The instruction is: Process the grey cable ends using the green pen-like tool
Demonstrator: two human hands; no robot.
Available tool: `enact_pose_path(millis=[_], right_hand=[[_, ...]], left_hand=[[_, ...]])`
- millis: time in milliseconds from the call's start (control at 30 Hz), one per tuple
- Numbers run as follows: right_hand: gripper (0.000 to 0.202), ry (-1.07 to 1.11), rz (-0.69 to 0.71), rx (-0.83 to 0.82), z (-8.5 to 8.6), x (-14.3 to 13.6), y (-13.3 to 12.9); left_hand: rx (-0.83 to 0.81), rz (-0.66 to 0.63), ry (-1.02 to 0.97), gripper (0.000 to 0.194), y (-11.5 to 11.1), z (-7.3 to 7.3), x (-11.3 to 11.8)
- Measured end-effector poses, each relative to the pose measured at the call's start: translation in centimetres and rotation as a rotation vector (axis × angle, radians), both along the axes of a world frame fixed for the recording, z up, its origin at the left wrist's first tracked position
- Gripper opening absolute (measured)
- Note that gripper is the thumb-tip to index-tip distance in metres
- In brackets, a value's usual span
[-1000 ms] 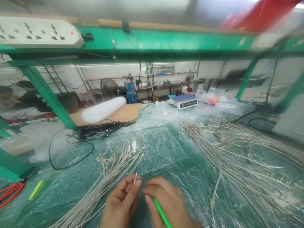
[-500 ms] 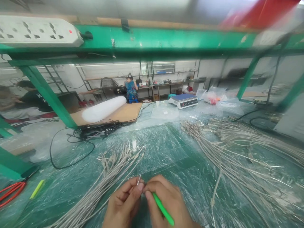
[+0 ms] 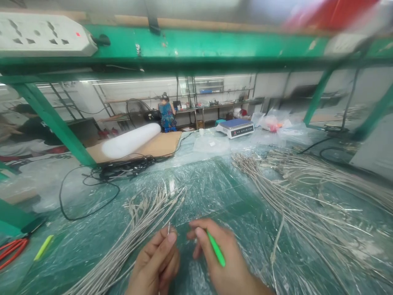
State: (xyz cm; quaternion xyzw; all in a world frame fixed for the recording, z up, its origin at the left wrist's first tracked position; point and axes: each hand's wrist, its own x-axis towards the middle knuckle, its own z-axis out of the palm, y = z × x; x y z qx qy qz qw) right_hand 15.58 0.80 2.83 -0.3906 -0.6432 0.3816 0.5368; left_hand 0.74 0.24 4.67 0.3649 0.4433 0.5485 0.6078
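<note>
Hands (image 3: 155, 262) pinching wire tip (image 3: 168, 228), green tool (image 3: 215, 248)

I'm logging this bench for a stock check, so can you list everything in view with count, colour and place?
Wire bundle: one, grey, left of centre on the bench.
Wire pile: one, grey, spread over the right side.
Plastic sheet: clear, covering the green benchtop.
Scale: one, white and blue, far centre.
Roll: one, white, on brown board, far left.
Black cables: tangled, near the roll.
Power strip: one, white, on the green beam, top left.
Red tool: one, left edge.
Yellow stick: one, beside the red tool.
Person: one, blue top, far back.
Left hand: pinching a thin wire end.
Right hand: holding a green stick.
</note>
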Motion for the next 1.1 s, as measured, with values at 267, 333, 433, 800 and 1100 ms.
enact_pose_path(millis=[267, 333, 433, 800, 1100], right_hand=[[0.027, 0.236, 0.19, -0.276, 0.6, -0.3, 0.0], [0.02, 0.209, 0.203, -0.263, 0.7, -0.3, 0.0], [0.01, 0.173, 0.148, -0.224, 0.6, -0.5, -0.1], [0.02, 0.403, -0.1, -0.296, 1.4, 2.3, 2.0], [0.019, 0.214, 0.04, -0.228, 0.5, 0.8, 1.0]], left_hand=[[-0.042, -0.018, -0.089, 0.032, -0.1, -0.1, 0.1], [-0.061, 0.004, -0.075, 0.029, -0.2, -0.1, 0.2], [-0.06, -0.017, -0.031, 0.037, -0.3, -0.4, 0.4], [-0.082, 0.16, -0.185, 0.033, -0.3, 1.4, -0.2], [-0.104, 0.006, -0.165, 0.046, -0.6, 0.7, 0.5]])
